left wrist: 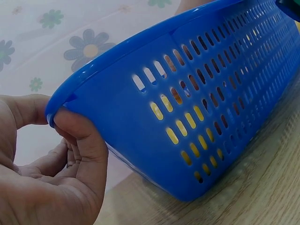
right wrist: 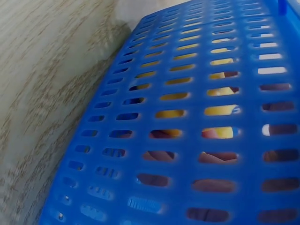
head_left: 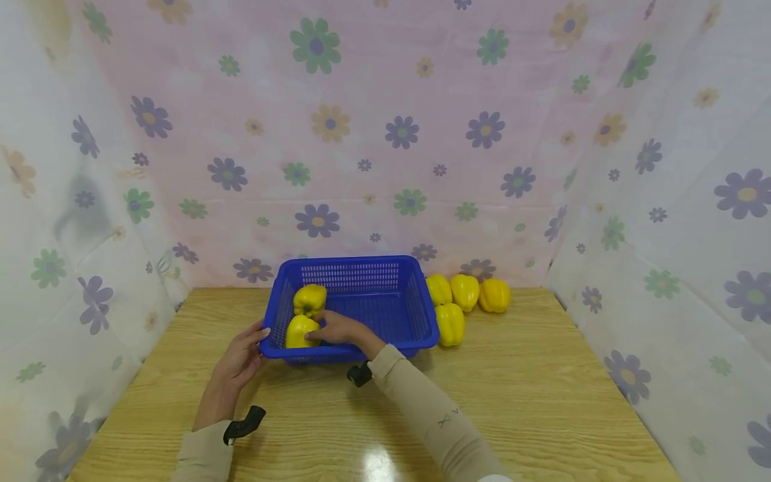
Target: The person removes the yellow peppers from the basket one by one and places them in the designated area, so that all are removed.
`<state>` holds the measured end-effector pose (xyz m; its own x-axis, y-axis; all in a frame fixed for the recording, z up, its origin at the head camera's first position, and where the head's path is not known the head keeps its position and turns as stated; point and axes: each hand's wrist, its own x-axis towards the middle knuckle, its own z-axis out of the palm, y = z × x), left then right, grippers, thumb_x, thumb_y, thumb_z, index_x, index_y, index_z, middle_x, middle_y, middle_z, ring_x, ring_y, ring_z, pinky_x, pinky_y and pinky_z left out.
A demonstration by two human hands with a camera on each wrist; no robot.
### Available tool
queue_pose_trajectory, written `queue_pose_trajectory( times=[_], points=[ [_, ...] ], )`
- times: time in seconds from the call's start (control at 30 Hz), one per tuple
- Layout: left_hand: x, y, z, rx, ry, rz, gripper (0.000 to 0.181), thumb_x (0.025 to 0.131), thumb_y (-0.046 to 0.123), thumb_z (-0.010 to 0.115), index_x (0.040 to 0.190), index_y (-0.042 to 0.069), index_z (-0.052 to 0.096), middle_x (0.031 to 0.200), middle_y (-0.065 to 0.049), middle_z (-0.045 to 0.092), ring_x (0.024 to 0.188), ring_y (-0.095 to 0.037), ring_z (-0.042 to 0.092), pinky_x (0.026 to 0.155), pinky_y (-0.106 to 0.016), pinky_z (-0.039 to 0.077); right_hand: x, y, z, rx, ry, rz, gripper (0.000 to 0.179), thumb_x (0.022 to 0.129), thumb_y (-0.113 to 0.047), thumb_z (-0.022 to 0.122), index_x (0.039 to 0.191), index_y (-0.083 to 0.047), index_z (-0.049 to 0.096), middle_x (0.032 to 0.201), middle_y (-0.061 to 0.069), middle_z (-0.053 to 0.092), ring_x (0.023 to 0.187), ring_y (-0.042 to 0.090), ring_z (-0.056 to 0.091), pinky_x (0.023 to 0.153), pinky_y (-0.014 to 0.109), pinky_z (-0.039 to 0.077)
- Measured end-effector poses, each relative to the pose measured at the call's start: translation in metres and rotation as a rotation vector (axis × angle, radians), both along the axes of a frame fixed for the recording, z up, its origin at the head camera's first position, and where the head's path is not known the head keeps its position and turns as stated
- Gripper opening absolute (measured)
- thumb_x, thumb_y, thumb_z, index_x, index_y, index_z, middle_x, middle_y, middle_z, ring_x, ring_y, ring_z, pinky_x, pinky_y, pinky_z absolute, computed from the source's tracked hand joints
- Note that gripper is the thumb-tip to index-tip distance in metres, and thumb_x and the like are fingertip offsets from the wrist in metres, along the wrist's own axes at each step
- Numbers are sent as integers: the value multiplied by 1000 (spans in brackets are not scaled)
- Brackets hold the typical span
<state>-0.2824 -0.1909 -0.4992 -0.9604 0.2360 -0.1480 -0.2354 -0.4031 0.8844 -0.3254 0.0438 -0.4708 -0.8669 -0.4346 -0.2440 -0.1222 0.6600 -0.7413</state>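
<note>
A blue plastic basket [head_left: 415, 314] with slotted walls stands on the table. My left hand [head_left: 237, 361] pinches its near left corner; in the left wrist view the thumb and index finger grip the rim [left wrist: 89, 70]. Inside the basket, my right hand [head_left: 340, 328] holds a yellow bell pepper [head_left: 298, 331] at the near left corner, thumb and fingers around its right side. Just behind it lies a second yellow bell pepper [head_left: 310, 296], its green stem end facing forward. In the right wrist view, the basket's slotted wall [right wrist: 140, 103] hides most of that hand and the pepper.
Several yellow bell peppers [head_left: 465, 292] lie grouped on the wooden table [head_left: 512, 395], close against the basket's right side. Flower-patterned cloth [head_left: 373, 134] hangs behind the table and along both sides.
</note>
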Motion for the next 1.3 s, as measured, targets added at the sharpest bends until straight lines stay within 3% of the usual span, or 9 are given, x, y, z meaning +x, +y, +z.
queue_pose_trajectory(
  times=[0.17, 0.47, 0.7, 0.9, 1.0, 1.13, 1.3],
  points=[
    [1, -1, 0, 34, 13, -4, 21, 107, 7, 47, 123, 17, 56, 109, 3, 71, 92, -9, 68, 80, -22, 59, -1, -2, -2, -32, 4, -31, 52, 99, -25, 67, 140, 3, 52, 139, 17, 57, 123, 26, 55, 108, 41, 46],
    [0, -1, -2, 33, 25, -3, 21, 107, 6, 46, 122, 17, 57, 108, 3, 70, 94, -8, 68, 79, -22, 59, -2, 3, -2, -215, -28, -143, 48, 97, -17, 66, 139, 0, 50, 135, 19, 55, 114, 28, 58, 99, 44, 52],
    [0, -1, -4, 41, 43, -14, 22, 107, 5, 46, 124, 15, 55, 108, 2, 69, 95, -9, 68, 78, -22, 58, -2, 7, -1, -164, 1, -81, 45, 98, -20, 60, 140, -3, 57, 134, 16, 59, 100, 21, 54, 92, 37, 49],
    [0, -2, -5, 0, 35, -20, 31, 108, 9, 46, 139, 9, 43, 112, 4, 68, 98, -7, 66, 82, -22, 58, 0, 8, 1, -125, -13, -11, 50, 102, -26, 54, 146, -4, 52, 146, 18, 53, 117, 24, 53, 109, 45, 44],
    [-1, -2, -5, -10, 31, -24, 37, 108, 9, 46, 144, 7, 37, 113, 5, 68, 100, -7, 66, 84, -22, 58, 0, 9, 0, -83, -8, 15, 56, 102, -30, 58, 150, -4, 47, 145, 17, 54, 123, 27, 55, 109, 45, 45],
    [-1, -1, -5, 2, 36, -27, 32, 108, 9, 46, 140, 10, 42, 113, 4, 68, 100, -8, 67, 84, -23, 58, 0, 10, -2, -19, 5, 38, 64, 100, -34, 64, 154, -6, 42, 145, 15, 55, 126, 27, 55, 109, 44, 46],
    [-1, -1, -5, 14, 53, -33, 33, 108, 7, 44, 141, 8, 42, 114, 3, 68, 100, -9, 67, 83, -23, 58, 0, 11, -1, -12, -2, 31, 64, 99, -31, 66, 154, -7, 43, 143, 15, 57, 124, 26, 56, 110, 45, 45]
  ],
)
